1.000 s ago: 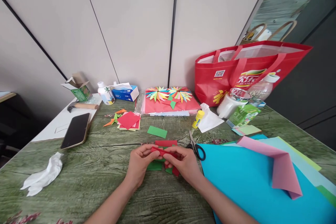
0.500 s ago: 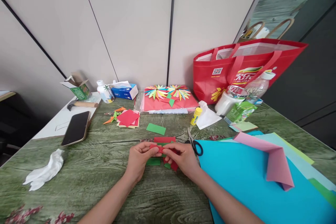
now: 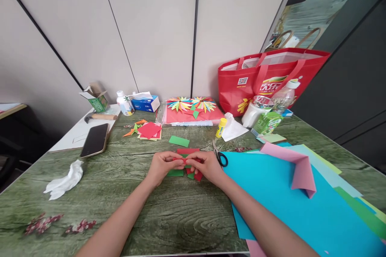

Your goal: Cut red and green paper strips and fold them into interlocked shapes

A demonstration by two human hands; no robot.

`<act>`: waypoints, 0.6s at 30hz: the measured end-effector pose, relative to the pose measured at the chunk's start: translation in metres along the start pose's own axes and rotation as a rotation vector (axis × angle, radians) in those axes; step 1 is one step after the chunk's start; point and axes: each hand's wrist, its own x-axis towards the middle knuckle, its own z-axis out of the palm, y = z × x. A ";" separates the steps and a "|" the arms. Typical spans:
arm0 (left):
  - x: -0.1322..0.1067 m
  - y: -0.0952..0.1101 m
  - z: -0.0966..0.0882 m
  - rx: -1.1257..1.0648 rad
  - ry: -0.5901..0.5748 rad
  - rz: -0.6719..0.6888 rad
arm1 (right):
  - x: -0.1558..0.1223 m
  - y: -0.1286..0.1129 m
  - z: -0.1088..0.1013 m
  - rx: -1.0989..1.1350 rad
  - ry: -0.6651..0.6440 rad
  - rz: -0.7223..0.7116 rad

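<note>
Between the fingertips of both hands is a small red paper piece (image 3: 182, 161), which looks folded narrow. My left hand (image 3: 163, 166) pinches its left end, and my right hand (image 3: 208, 166) pinches the right end. Under and around the fingers lie several red and green paper strips, among them a green strip (image 3: 175, 173) below the left fingers and a red strip (image 3: 188, 151) behind the hands. Another green strip (image 3: 179, 141) lies apart, farther back. Scissors (image 3: 222, 159) with black handles rest just right of my right hand. The fingers partly hide the held paper.
Blue paper sheets (image 3: 265, 192) and a folded pink paper (image 3: 301, 168) cover the right side. A glue stick (image 3: 221, 127), red bag (image 3: 238, 88) and jar (image 3: 254, 115) stand behind. Left are a phone (image 3: 95, 140), hammer (image 3: 101, 117), tissue (image 3: 64, 180) and red paper squares (image 3: 150, 130).
The view has shifted slightly, so the table's near edge now shows. Both hands still pinch the red paper, now turned a little and showing a narrower face.
</note>
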 end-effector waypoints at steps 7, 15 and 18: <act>0.001 0.000 0.001 0.026 0.014 0.049 | 0.000 0.000 -0.001 -0.143 0.038 -0.138; -0.002 -0.002 0.006 0.016 0.024 0.056 | -0.002 -0.002 0.002 -0.218 0.109 -0.139; -0.002 -0.002 0.005 0.023 0.039 0.041 | -0.001 0.000 0.002 -0.061 0.050 -0.007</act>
